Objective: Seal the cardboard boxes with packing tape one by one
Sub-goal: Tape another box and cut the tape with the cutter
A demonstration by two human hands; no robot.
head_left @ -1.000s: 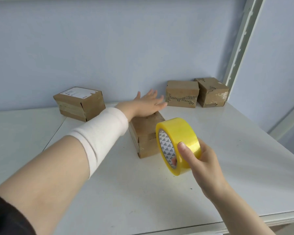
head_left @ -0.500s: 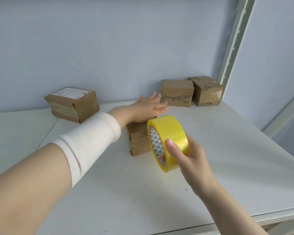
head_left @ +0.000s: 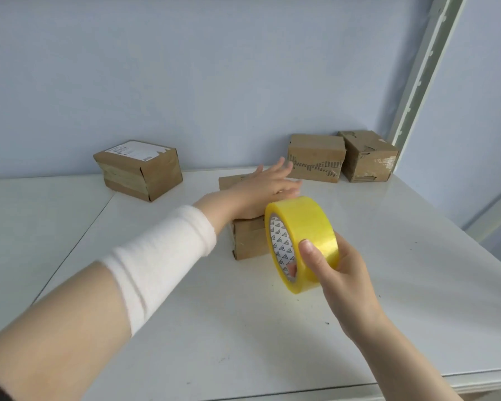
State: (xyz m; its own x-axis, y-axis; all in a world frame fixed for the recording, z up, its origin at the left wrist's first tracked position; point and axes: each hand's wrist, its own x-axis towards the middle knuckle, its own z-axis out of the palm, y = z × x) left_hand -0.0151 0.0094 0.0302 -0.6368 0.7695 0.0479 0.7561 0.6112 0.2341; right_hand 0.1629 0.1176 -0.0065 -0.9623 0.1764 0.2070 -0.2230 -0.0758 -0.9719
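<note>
**Surface**: white and glossy, set against a pale blue wall.

**Middle box**: brown cardboard, placed on the surface near its centre. The top is largely covered by the left hand, so whether it is taped cannot be told.

**Left hand**: laid flat on top of the middle box, fingers straight and slightly spread, nothing gripped. A white wrap is worn on the forearm.

**Tape roll**: yellow translucent packing tape on a core printed with small triangles. It is held on edge just in front of the middle box's right part.

**Right hand**: clamped on the tape roll, thumb pressed on the outer band, a fingertip seen inside the core.

**Labelled box**: placed at the back left, well apart from the middle box. A white label is fixed on top and tape bands are seen on the side.

**Rear box**: set against the wall, with a jagged dark strip across its front.

**Corner box**: placed just beside the rear box, to its right, with a scuffed white patch on its front.

**Upright**: white and perforated, located behind the corner box.
</note>
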